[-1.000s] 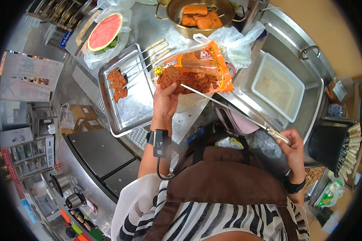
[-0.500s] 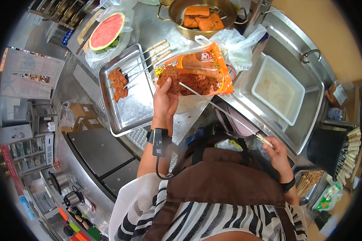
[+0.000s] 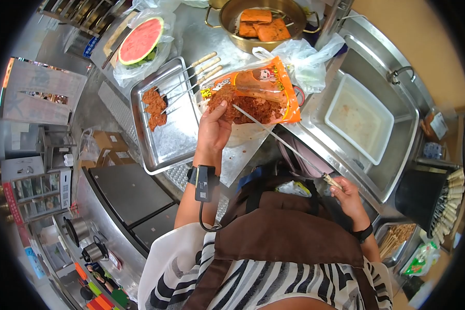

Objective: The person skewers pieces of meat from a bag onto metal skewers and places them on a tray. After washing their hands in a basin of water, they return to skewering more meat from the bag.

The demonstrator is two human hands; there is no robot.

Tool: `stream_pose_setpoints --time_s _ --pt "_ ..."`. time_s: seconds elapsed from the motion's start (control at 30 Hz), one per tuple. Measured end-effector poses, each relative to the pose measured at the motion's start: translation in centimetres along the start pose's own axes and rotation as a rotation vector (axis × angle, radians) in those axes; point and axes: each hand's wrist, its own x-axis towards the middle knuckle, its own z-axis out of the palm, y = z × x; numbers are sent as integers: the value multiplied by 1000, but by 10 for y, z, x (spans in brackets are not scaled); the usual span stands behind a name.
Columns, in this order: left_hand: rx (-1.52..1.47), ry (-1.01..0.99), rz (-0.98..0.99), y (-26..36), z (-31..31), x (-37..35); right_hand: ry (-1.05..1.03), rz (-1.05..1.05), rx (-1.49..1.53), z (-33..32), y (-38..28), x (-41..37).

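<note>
My left hand [image 3: 214,129] is closed on a piece of red-brown coated meat [image 3: 222,99], thumb on top, over the near edge of an opened orange food bag [image 3: 274,85]. More of the same meat [image 3: 263,109] lies in the bag. Closed around the wooden handle of a long metal skewer [image 3: 289,144] is my right hand [image 3: 347,195]. The skewer slants up to the left, and its tip meets the right side of the held piece. Left of my left hand, a steel tray [image 3: 165,139] carries several skewers of coated meat [image 3: 155,108], their wooden handles resting over its far rim.
A brass pot [image 3: 227,31] with orange blocks stands at the back, beside a wrapped half watermelon [image 3: 141,41]. To the right, a sink [image 3: 413,111] holds a white tub [image 3: 359,116]. Wooden-handled skewers [image 3: 449,201] fill a black container at far right.
My right hand has shifted slightly up and left with the skewer. My left hand keeps its hold on the meat, which has turned a little; the whole view has shifted slightly.
</note>
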Motion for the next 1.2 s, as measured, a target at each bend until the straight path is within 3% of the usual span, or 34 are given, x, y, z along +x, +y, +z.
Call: stream_pose_setpoints --time_s 0.37,0.6,1.2 --pt "41 -79 -31 -5 17 -11 -20 -36 29 1 2 5" --pt "-27 -29 11 -5 8 -9 -32 -14 28 -3 -5 0" --pt "126 -54 51 -8 4 -17 -3 -11 -84 4 -40 -10"
